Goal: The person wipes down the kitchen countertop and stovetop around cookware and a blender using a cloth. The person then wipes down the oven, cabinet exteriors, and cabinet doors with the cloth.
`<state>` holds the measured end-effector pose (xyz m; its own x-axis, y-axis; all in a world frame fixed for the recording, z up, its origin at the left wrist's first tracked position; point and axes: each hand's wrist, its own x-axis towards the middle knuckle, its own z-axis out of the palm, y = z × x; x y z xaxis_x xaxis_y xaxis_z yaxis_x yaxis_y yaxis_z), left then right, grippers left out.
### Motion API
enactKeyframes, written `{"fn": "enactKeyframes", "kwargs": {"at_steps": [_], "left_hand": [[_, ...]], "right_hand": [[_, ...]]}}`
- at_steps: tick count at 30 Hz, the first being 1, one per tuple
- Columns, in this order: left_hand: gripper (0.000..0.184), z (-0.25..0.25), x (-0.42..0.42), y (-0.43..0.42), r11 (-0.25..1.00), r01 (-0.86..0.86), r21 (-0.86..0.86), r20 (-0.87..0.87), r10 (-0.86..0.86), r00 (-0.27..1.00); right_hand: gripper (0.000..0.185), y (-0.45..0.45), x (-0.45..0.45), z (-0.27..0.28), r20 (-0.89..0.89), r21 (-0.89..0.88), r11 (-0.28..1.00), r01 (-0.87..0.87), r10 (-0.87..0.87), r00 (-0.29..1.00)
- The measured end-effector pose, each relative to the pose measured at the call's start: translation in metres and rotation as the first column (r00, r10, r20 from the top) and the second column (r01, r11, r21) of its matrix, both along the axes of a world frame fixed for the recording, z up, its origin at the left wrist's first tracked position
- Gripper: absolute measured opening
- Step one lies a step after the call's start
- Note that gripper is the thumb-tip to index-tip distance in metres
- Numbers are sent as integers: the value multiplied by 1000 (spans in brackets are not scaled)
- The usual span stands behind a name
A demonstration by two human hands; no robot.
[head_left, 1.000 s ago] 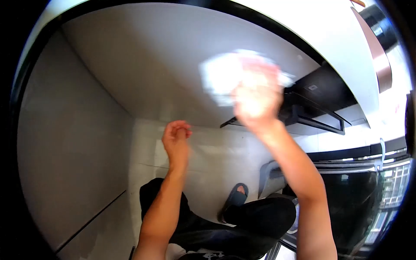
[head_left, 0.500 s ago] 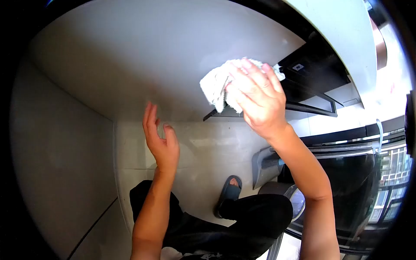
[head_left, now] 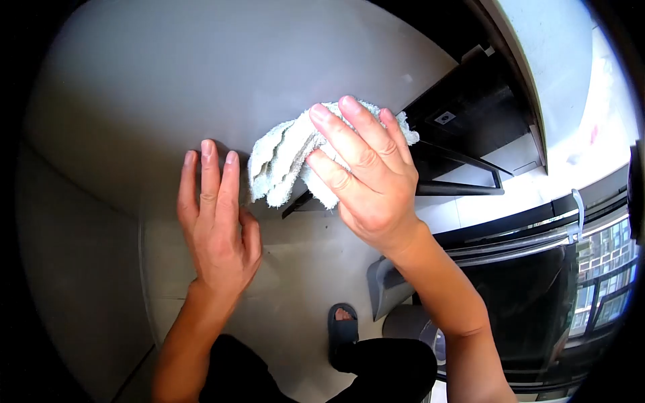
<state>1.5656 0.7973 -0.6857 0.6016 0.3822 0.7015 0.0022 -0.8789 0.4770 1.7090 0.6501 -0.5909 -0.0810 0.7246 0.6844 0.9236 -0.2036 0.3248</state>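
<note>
A pale, fluffy cleaning cloth (head_left: 277, 161) lies bunched against the smooth grey panel (head_left: 215, 74). Over it, my right hand (head_left: 376, 181) presses the cloth to the panel with fingers spread, and the cloth's folds stick out to the left and right of the fingers. My left hand (head_left: 218, 232) is open and holds nothing. Its fingertips are at the panel's lower part, just left of the cloth, and the thumb is held out to the right.
Right of the panel is a dark recess (head_left: 470, 101) with a black bar frame (head_left: 463, 189) below it. A grey dustpan (head_left: 386, 285) and a round bin (head_left: 410, 324) stand on the tiled floor (head_left: 282, 302) near my slippered foot (head_left: 344, 329). A dark glass-fronted unit (head_left: 517, 302) is at right.
My right hand and the cloth have moved left and slightly down in view. My left hand has risen to the panel with its fingers extended. The view has shifted a little.
</note>
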Motion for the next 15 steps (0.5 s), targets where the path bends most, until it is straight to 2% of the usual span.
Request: {"fn": "enactKeyframes", "kwargs": {"at_steps": [2, 4, 11, 15], "left_hand": [[73, 4, -3, 2, 999, -10, 39, -20, 11, 1000], [72, 6, -4, 9, 994, -30, 107, -77, 38, 996], [73, 4, -9, 19, 983, 17, 182, -44, -9, 999], [70, 14, -6, 16, 975, -57, 217, -16, 62, 998]], "right_hand": [[12, 2, 0, -2, 22, 9, 1000, -14, 14, 1000], [18, 6, -1, -2, -52, 14, 1000, 4, -3, 999], [20, 6, -4, -5, -38, 50, 999, -9, 11, 999], [23, 14, 4, -12, -31, 106, 991, -83, 87, 996]]}}
